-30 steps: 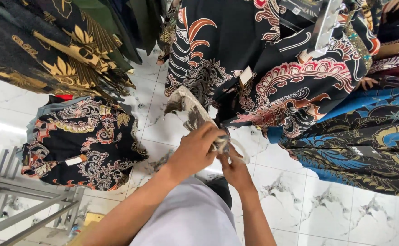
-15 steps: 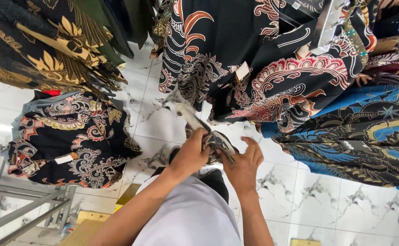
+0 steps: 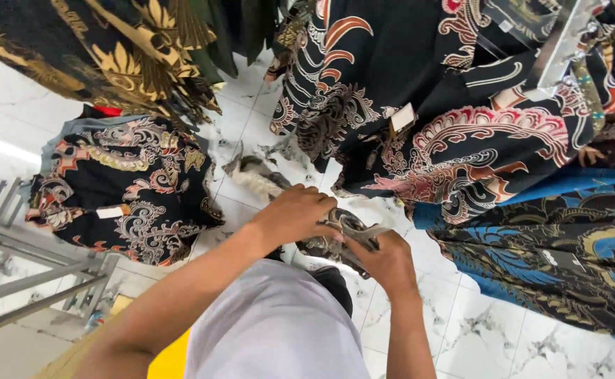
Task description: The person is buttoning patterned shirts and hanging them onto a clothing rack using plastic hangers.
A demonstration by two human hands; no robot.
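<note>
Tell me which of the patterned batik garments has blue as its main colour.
The blue batik garment at the right edge, beside the right hand; the others are mostly black.

patterned shirts (image 3: 462,133) hanging | folded shirt (image 3: 121,189) on floor | metal rack (image 3: 27,267)

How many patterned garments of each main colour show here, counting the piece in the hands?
Black with gold leaves, hanging: 1
Black with red and cream swirls, hanging: 1
Blue and black, hanging: 1
Black with swirls, on the floor: 1
Grey patterned piece in both hands' grip: 1
Total: 5
</note>
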